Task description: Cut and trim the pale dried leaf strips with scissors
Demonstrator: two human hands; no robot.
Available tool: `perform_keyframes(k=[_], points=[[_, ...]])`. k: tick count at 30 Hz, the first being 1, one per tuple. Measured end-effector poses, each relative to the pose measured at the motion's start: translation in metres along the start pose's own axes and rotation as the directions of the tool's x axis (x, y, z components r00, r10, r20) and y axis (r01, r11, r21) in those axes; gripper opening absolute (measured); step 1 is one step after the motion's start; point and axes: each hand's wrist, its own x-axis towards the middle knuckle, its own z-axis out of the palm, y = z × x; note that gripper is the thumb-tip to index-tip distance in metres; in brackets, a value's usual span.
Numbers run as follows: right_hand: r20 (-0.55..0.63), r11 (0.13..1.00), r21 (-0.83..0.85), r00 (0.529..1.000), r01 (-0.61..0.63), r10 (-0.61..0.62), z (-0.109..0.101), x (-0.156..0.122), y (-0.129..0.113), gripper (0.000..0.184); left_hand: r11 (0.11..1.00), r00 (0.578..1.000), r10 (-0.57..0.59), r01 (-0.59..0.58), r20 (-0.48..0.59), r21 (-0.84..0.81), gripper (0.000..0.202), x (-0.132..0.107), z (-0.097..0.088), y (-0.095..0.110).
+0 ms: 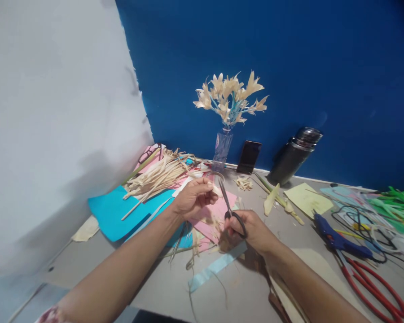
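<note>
One pair of large red-handled scissors lies near right on the grey table, its blades partly hidden by a blue glue gun. Farther in, the right hand has its fingers wrapped round black-handled metal scissors. Left of it, the left hand pinches a pale, curved strip near the blade tips, partly hidden by the fingers. Far off, a clear plastic bottle bears a pinkish label, too small to read.
</note>
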Motion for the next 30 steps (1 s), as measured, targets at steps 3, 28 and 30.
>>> perform_keyframes(k=[3, 28, 30], points=[[0.010, 0.997, 0.046, 0.998, 0.057, -0.057, 0.002, 0.000, 0.001, 0.060, 0.999, 1.000, 0.004, -0.005, -0.031, -0.050, 0.028, -0.002, 0.006, -0.006], [-0.043, 0.999, 0.021, 0.998, 0.049, -0.049, 0.010, 0.001, 0.003, 0.056, 0.832, 0.949, 0.293, -0.193, -0.117, 0.521, 0.026, -0.013, 0.024, -0.018], [-0.047, 0.999, 0.005, 0.998, 0.047, -0.047, 0.010, 0.002, 0.003, 0.055, 0.839, 0.954, 0.280, -0.189, -0.108, 0.511, 0.024, -0.014, 0.026, -0.017]])
